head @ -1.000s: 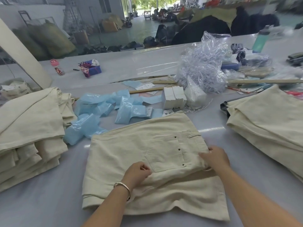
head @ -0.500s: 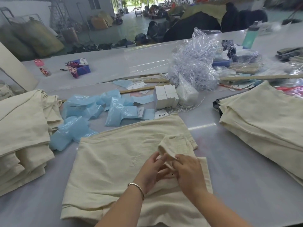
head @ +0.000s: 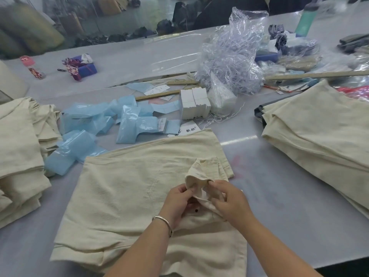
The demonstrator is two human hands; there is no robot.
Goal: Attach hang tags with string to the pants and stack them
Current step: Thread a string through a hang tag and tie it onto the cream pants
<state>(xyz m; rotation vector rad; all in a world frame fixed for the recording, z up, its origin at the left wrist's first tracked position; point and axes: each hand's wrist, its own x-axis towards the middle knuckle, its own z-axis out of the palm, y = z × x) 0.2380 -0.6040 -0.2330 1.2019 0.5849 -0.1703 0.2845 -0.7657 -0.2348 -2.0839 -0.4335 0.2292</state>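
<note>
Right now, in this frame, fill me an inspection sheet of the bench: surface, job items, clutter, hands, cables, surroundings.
Surface: pale grey table, glossy.
Job's things: cream pants folded flat at centre, waistband corner turned up; white hang tags in a block; loose string beside them; cream stacks left and right.
Clutter: blue plastic bags, clear plastic bag, wooden rulers.
Hands: left hand and right hand pinch the turned-up corner.
Cables: nothing seen.
Surroundings: green bottle, dark bundles on the floor behind.
</note>
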